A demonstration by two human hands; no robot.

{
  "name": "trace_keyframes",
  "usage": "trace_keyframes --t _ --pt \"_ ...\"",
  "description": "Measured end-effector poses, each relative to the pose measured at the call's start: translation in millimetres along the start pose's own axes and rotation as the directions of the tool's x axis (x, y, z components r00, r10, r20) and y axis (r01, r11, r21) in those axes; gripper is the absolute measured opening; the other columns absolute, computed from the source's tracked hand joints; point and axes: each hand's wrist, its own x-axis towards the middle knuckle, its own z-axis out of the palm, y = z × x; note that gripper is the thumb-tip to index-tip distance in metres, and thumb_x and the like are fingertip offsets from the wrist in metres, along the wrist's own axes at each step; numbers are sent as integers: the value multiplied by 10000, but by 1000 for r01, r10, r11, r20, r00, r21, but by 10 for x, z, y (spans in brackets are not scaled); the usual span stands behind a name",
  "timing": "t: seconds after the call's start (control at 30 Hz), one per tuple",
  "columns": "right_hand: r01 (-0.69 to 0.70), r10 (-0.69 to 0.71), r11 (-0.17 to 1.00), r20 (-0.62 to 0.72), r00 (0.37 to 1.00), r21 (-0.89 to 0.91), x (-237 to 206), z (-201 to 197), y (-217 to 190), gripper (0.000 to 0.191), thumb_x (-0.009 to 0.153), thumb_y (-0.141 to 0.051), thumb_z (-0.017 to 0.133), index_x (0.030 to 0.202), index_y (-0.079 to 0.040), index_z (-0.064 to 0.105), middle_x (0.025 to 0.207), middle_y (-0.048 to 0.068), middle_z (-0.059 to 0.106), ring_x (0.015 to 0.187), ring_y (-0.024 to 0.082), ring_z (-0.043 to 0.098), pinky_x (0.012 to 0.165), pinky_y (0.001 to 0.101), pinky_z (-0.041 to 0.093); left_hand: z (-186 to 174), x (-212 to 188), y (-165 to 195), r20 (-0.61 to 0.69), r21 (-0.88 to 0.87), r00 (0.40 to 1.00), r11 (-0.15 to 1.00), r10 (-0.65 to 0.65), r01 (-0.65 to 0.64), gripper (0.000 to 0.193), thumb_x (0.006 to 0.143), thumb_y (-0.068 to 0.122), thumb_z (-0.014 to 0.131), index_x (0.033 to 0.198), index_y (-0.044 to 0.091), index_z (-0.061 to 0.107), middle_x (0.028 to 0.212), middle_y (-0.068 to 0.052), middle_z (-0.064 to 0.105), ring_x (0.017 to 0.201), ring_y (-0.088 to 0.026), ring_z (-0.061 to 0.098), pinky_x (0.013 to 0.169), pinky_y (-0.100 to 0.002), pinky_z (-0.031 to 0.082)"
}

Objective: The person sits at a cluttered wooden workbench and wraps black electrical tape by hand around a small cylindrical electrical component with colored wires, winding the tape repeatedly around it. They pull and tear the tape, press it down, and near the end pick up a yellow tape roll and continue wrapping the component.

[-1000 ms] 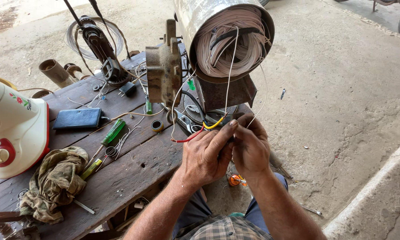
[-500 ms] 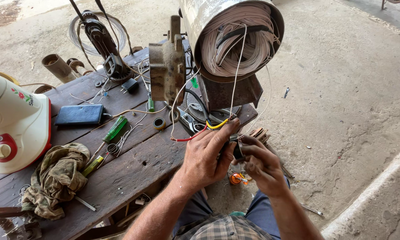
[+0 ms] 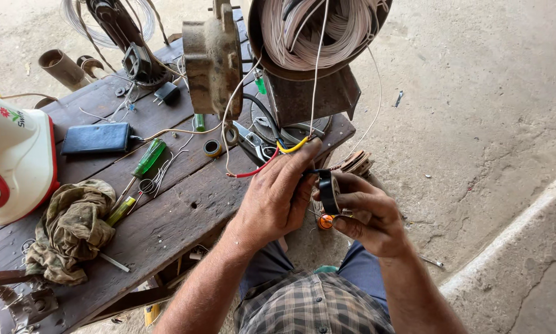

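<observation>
At the bottom centre of the frame, a grey-and-dark plaid shirt (image 3: 315, 306) with buttons; both forearms bare, grimy hands; blue-grey trousers (image 3: 272, 272) below.

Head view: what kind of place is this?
Likely an outdoor or open-sided electrical repair workshop: a worn dark wooden workbench on bare concrete, a large metal motor housing full of pale wire windings, and a green-handled screwdriver.

Wood bench (image 3: 185, 210) w/ rag (image 3: 71, 229), green screwdriver (image 3: 147, 159), blue case (image 3: 97, 138).
</observation>
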Motion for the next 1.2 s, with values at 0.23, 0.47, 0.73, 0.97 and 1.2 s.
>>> trace_keyframes --t 0.23,0.47,0.73,0.97,1.2 --pt "-1 -5 956 -18 1000 -293 81 -17 -88 185 987 31 740 1161 -30 724 1098 84 770 965 144 776 847 248 622 29 19 -12 62 175 997 983 39 -49 505 829 3 675 1328 5 600 1295 -179 632 1127 -365 674 959 -425 565" --pt "-6 -71 987 -459 886 -163 432 243 168 562 870 -126 852 1236 -25 439 1062 40 561 936 102 601 810 281 533 92 49 -22 101 300 995 952 25 -55 417 737 56 681 1147 -4 625 1156 -169 643 1002 -359 671 883 -441 552" --pt "-76 46 989 -229 972 -124 726 44 134 185 1041 -158 657 1116 3 709 1195 115 703 1110 185 684 988 337 565 81 117 41 76 258 997 966 15 -34 186 862 92 704 1031 32 651 968 -131 662 842 -342 668 738 -448 541" --pt "49 4 966 202 979 -256 689 -445 -3 301 1037 -261 684 1245 -47 728 1286 119 693 1224 238 687 1064 340 559 -37 173 99 58 161 998 986 24 -33 111 929 131 728 968 49 665 909 -102 685 809 -310 682 703 -422 542" --pt "106 -53 911 143 988 -398 524 -490 137 218 994 -176 728 1161 -37 742 1101 97 742 998 195 751 875 301 609 43 117 40 5 154 1000 988 27 -27 117 936 133 735 1006 45 703 899 -94 684 800 -276 691 683 -394 543"
